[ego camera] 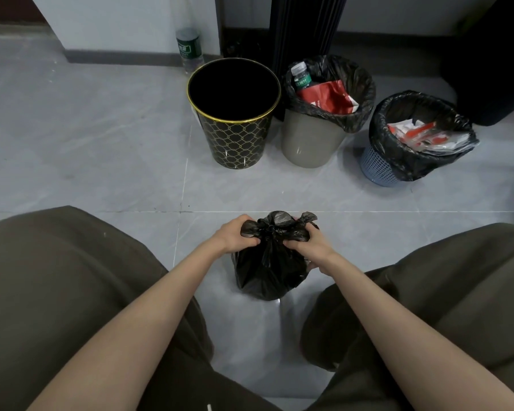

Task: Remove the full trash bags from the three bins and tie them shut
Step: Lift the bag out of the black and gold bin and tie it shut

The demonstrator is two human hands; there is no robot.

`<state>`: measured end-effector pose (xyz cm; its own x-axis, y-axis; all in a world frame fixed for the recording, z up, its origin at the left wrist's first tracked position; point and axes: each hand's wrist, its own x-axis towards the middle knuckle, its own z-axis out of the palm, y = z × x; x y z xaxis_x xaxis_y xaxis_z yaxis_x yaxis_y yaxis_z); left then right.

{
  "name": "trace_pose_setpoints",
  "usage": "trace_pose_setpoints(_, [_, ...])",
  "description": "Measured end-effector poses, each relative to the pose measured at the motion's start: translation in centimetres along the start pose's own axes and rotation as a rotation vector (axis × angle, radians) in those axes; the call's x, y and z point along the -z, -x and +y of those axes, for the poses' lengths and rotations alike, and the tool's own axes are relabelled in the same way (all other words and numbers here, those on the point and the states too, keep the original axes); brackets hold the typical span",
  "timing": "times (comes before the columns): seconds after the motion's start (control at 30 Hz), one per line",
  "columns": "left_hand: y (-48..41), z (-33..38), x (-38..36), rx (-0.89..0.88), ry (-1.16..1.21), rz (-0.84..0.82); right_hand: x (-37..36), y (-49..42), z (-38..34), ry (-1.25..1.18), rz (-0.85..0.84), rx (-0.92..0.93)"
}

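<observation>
— One bag [267,271] is stood upright on the floor [101,129], toward its near edge, between the knees [57,277]. Why there?

— The weight is carried by the floor, so both hands are freed for the knot. One gathered ear of plastic is gripped in the curled fingers of the left hand [238,234], another in those of the right hand [306,243]. The ears are held apart at the bag's neck, probably so that the knot can be pulled tight.

— How is the bag to be described?

— Thin, glossy black plastic is seen, bunched at the top and bulging below; the contents are hidden. A knot seems to be formed between the hands, though whether it is drawn fully tight cannot be told.

— And the bins?

— Three are lined up toward the floor's far edge, near the wall. The black bin [235,137] at the left is seen bare inside. The grey bin [309,140] beside it and the blue bin [380,167] at the right are fitted with black liners [364,93] folded over the rims, with rubbish showing. Two bags are judged left to be lifted and tied.
</observation>
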<state>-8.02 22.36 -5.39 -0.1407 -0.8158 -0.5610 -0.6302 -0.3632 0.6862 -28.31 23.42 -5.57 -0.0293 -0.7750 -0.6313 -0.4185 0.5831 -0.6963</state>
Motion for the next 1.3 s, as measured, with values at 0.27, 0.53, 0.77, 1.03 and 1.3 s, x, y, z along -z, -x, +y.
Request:
trace_pose_setpoints(0.27, [-3.4,-0.1,3.1,-0.042,0.210,0.319,-1.6,-3.6,-3.8,-0.175,-0.033,0.056])
trace_pose_setpoints(0.53, [-7.6,0.2,7.8,-0.022,0.212,0.434,-4.3,-8.8,-8.6,-0.282,-0.007,0.143])
trace_pose_setpoints(0.77, [-10.2,-0.5,12.2,0.000,0.329,0.443,-6.8,-12.1,-11.6,-0.289,-0.024,0.215])
trace_pose_setpoints(1.03, [-12.0,-1.3,13.7,-0.035,0.490,0.586,-8.4,-14.0,-13.4,-0.309,-0.085,0.226])
trace_pose_setpoints(1.3, [-11.6,-0.9,14.3,-0.021,0.487,0.562,-8.5,-14.4,-14.3,-0.292,-0.080,0.229])
